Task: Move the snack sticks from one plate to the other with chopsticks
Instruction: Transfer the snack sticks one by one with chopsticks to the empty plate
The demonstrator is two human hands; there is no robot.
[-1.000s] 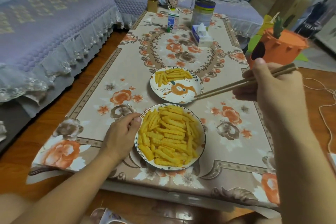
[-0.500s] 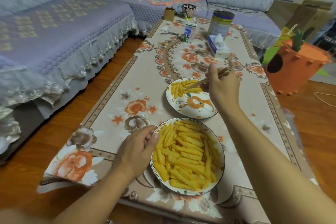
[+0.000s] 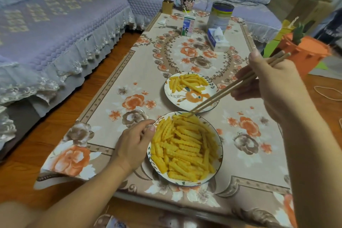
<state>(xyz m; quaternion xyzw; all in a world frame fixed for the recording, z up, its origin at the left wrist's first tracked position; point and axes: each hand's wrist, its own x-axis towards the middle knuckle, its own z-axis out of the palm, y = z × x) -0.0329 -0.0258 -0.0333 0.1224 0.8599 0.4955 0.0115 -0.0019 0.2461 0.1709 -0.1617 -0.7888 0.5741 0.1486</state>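
From the head camera, the person's right hand (image 3: 273, 87) grips a pair of pale wooden chopsticks (image 3: 231, 89), fingers curled round the upper ends. The shafts slope down toward seven o'clock, and their tips sit close together at the twelve o'clock edge of the near white round plate with a dark rim (image 3: 219, 140). They meet the topmost crinkle-cut yellow snack sticks (image 3: 185, 146) there, though whether a stick is actually pinched between them is too small to tell.

The left hand (image 3: 132, 143) rests at the plate's nine o'clock side, its curled fingers holding the rim to steady it.

At twelve o'clock from that plate, just beyond it, lies the smaller white plate with an orange painted figure (image 3: 192, 101), carrying a modest heap of sticks on its far half.

Judging by the two piles, the task is at an early stage (the near plate is heaped almost edge to edge). Only a small share has crossed; most remains to be lifted, and another pickup seems to be in hand.

Both plates stand on the floral cream tablecloth (image 3: 240, 135).
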